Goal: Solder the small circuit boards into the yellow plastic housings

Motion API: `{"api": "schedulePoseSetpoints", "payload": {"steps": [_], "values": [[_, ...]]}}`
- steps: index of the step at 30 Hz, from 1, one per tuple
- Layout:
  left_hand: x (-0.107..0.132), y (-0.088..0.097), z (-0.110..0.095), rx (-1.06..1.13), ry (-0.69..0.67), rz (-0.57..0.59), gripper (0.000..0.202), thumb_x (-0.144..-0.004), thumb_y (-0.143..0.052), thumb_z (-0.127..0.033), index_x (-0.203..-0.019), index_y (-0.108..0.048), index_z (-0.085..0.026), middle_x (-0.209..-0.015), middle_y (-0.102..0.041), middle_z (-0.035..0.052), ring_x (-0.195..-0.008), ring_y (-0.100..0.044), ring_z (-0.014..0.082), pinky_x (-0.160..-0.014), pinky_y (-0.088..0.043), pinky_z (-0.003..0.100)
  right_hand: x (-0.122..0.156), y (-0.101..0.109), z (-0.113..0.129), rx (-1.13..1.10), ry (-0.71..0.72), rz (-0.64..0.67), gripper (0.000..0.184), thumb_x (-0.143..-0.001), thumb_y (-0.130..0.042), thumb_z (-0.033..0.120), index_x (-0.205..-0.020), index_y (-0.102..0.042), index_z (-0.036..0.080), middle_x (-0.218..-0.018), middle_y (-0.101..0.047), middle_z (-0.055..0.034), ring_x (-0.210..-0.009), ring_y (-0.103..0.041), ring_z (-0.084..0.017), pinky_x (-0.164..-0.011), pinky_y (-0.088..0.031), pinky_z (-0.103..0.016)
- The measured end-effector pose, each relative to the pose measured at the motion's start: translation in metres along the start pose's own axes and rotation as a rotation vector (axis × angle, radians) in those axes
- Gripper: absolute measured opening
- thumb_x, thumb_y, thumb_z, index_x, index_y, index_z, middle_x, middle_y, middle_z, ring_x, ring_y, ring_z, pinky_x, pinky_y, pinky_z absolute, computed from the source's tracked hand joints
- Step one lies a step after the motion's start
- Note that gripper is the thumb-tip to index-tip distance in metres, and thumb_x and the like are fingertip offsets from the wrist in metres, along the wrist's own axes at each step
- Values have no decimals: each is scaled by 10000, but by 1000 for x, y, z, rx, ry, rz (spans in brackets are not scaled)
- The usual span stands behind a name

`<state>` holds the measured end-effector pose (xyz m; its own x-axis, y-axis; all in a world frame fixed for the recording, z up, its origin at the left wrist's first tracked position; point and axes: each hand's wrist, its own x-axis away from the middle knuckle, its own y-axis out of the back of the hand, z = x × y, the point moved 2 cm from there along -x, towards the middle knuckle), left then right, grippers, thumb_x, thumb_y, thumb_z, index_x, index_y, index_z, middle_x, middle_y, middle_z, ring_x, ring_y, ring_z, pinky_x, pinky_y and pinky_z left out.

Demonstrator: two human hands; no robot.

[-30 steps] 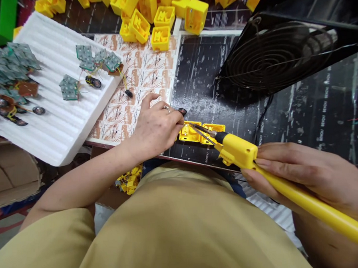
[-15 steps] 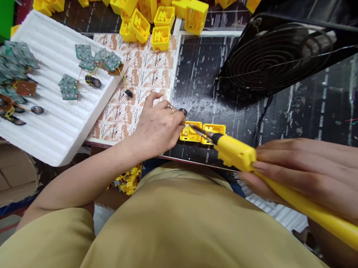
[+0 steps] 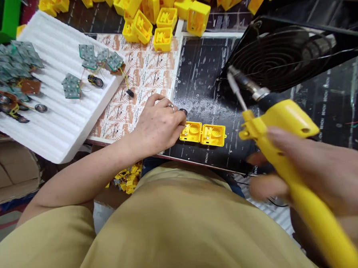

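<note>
Two small yellow plastic housings [image 3: 203, 134] lie side by side on the black mat near the table's front edge. My left hand [image 3: 157, 125], with a ring on one finger, rests beside the left housing, its fingertips pinched against that housing's left edge. My right hand [image 3: 315, 171] grips a yellow soldering iron [image 3: 284, 144] by the handle. The iron is lifted, its metal tip pointing up and away from the housings, toward the black fan [image 3: 271, 55]. The right hand is blurred by motion.
A white foam tray [image 3: 55, 116] at the left holds several small green circuit boards [image 3: 88, 60] with wires and round speakers. A heap of yellow housings [image 3: 157, 15] lies at the back. A sheet of printed labels [image 3: 140, 76] covers the middle. A cardboard box [image 3: 10, 175] stands at the lower left.
My right hand has lifted the soldering iron up and to the right, off the housings; its tip now points toward the fan. The left hand has stayed by the left housing.
</note>
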<state>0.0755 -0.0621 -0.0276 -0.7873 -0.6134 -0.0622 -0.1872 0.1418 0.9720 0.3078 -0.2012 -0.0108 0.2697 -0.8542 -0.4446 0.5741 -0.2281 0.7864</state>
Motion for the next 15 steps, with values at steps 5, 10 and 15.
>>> {"api": "schedulePoseSetpoints", "payload": {"steps": [5, 10, 15], "values": [[19, 7, 12, 207, 62, -159, 385, -998, -440, -458, -1194, -657, -208, -1235, -668, 113, -1178, -612, 235, -1026, -483, 413, -14, -27, -9, 147, 274, -26, 210, -891, -738, 181, -1084, -656, 181, -745, -680, 10, -657, -663, -130, -659, -531, -237], [35, -33, 1, 36, -129, -42, 489, -942, -570, -489, -1349, -620, -223, -1443, -574, 192, -1279, -578, 345, -1013, -498, 529, -18, -45, -24, 140, 295, 27, 362, -853, -777, 257, -1149, -596, 156, -978, -726, -95, -918, -719, -256, -825, -603, -365], [67, 24, 16, 213, -75, 56, 350, -983, -514, -366, -1205, -717, -187, -1264, -710, 141, -1053, -717, 192, -925, -566, 301, -17, -57, -21, 118, 307, -2, 330, -879, -731, 135, -1166, -570, 136, -936, -723, -74, -772, -707, -184, -711, -599, -295]]}}
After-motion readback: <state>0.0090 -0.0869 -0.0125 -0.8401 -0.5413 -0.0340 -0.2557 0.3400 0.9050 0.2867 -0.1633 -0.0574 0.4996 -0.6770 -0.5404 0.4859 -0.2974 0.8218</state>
